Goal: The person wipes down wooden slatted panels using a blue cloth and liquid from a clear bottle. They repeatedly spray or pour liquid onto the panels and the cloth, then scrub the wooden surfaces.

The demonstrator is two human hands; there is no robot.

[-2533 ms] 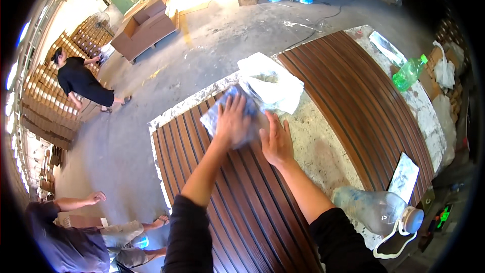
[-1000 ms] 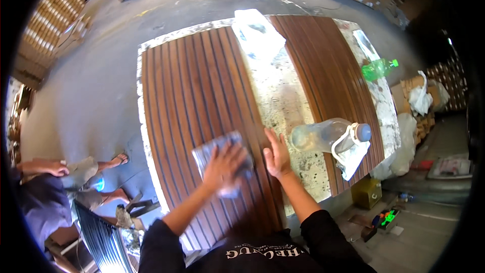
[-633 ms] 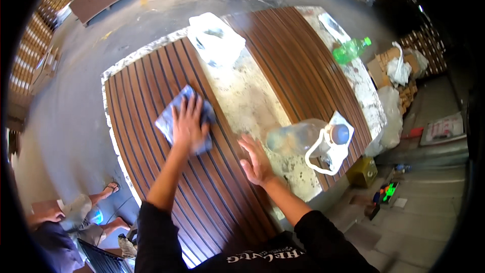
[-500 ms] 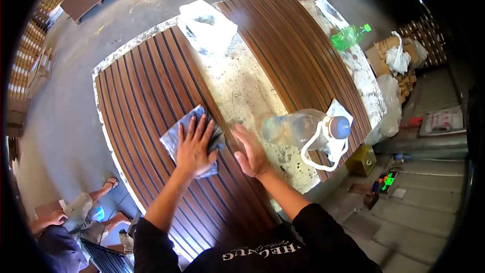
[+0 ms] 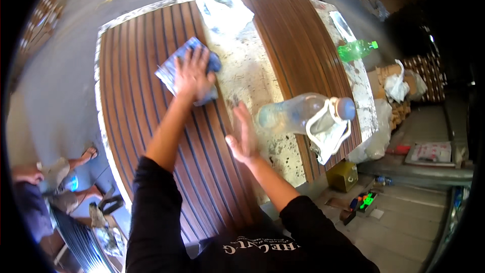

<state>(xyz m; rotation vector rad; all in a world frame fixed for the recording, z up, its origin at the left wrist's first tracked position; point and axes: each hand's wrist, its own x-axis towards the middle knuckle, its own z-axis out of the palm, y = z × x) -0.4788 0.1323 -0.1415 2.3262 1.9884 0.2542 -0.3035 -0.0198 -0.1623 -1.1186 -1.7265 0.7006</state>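
Observation:
My left hand (image 5: 192,77) lies flat with its fingers spread, pressing down a folded blue-grey cloth (image 5: 169,73). Under the cloth is a slatted brown wood panel (image 5: 136,71) with dark grooves running along it. My right hand (image 5: 244,134) hovers around the panel's right edge, open, its fingers stretched out and slightly blurred, holding nothing. Just right of it, a large clear bottle (image 5: 285,115) with a blue cap and white handle lies on its side, its neck over a second brown slatted panel (image 5: 298,45).
Both panels rest on a paint-stained white table (image 5: 237,65). A white plastic bag (image 5: 225,10) sits at its far side, a green bottle (image 5: 356,50) at the far right. At lower left another person's hand (image 5: 30,175) shows; someone else stands beyond the table.
My left hand has slid the cloth away from me along the left panel. My right hand remains beside the panel's edge, still open. The view has shifted somewhat.

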